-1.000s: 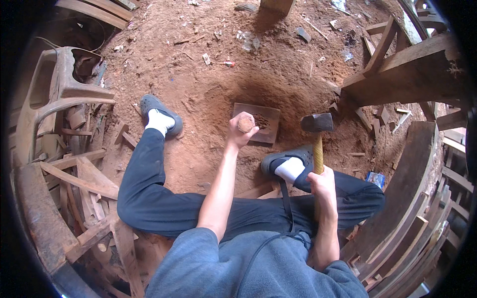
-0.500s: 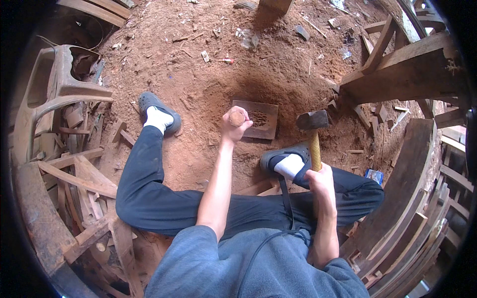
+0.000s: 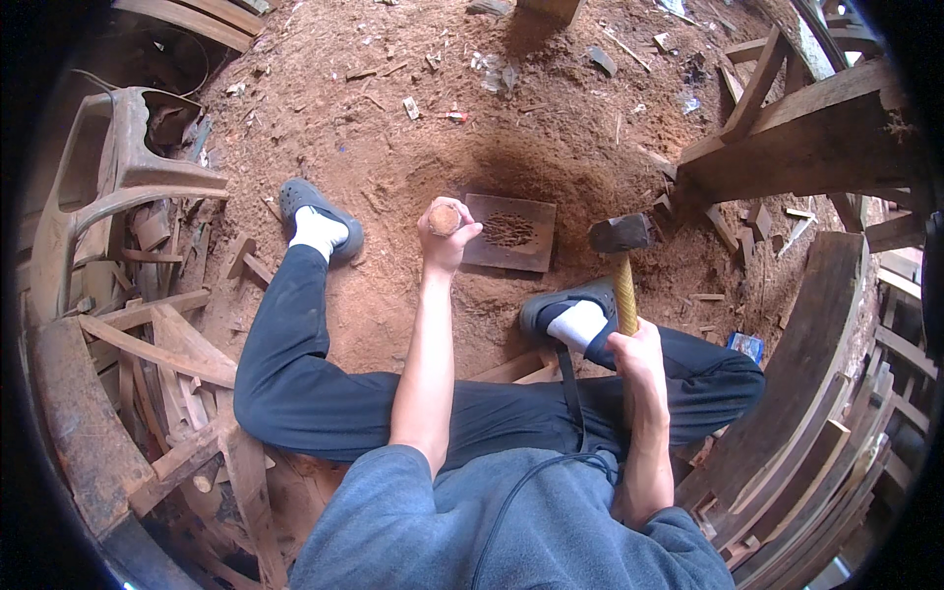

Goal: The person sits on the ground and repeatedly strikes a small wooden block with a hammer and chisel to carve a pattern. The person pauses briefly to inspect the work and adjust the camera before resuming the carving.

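My left hand (image 3: 442, 251) is closed around an upright round wooden piece (image 3: 444, 219), whose pale end faces up. It is just left of a square, dull brown plate (image 3: 534, 251) with a rough patch of dark holes or pits in its middle, lying in a hollow in the dirt. My right hand (image 3: 641, 359) grips a hammer (image 3: 621, 233) with a dark head and a yellow shaft, held above my bent right leg, to the right of the plate.
Timber frames (image 3: 787, 157) and stacked planks (image 3: 787, 393) stand at my right. A weathered chair (image 3: 128, 147) and heaps of wood offcuts (image 3: 167, 364) lie at my left. A post (image 3: 546, 10) stands ahead. The sawdust-covered ground (image 3: 374, 128) has scattered chips and litter.
My left hand and the wooden piece have moved left and slightly upward, off the plate, uncovering more of its pitted middle. My right hand and the hammer have shifted only slightly.
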The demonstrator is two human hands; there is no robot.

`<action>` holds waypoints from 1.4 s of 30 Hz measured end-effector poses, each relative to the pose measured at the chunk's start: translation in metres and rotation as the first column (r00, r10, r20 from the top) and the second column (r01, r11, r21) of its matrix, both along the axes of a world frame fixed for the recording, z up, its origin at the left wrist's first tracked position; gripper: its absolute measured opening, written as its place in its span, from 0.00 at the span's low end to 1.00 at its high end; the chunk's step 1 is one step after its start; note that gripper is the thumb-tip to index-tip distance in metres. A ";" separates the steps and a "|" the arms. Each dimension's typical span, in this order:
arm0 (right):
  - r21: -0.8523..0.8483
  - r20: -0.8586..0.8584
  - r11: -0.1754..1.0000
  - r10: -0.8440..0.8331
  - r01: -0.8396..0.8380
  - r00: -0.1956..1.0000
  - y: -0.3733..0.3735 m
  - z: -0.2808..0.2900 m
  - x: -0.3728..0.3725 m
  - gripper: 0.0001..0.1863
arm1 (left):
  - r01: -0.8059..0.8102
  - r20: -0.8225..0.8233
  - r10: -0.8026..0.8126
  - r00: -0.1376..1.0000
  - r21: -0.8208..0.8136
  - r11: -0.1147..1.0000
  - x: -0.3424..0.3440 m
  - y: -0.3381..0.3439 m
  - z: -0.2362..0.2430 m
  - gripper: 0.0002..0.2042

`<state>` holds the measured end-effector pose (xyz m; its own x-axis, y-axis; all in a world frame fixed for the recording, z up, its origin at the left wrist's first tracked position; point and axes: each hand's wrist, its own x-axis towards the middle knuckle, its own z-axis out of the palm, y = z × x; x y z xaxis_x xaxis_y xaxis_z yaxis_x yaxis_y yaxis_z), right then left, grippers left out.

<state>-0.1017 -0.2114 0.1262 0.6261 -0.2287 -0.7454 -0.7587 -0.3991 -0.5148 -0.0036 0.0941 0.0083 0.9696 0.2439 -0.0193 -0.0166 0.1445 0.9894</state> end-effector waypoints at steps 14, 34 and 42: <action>-0.044 -0.064 0.997 0.067 -0.070 0.996 0.012 0.009 0.002 0.16 | 0.031 -0.011 -0.032 0.999 -0.044 0.999 -0.004 -0.015 -0.012 0.15; -0.179 0.104 0.970 0.184 -0.163 0.977 0.029 0.022 0.012 0.17 | 0.100 -0.015 -0.100 0.995 0.083 0.991 -0.004 -0.025 -0.016 0.13; -0.112 0.317 0.939 0.343 -0.324 0.884 0.080 0.023 0.025 0.12 | 0.121 -0.022 -0.119 0.993 0.221 0.968 -0.006 -0.028 -0.003 0.11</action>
<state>-0.0771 -0.1316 0.1495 0.8782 0.0025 -0.4782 -0.3687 -0.6335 -0.6803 -0.0092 0.0663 0.0051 0.9921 0.1247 0.0139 -0.0042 -0.0775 0.9970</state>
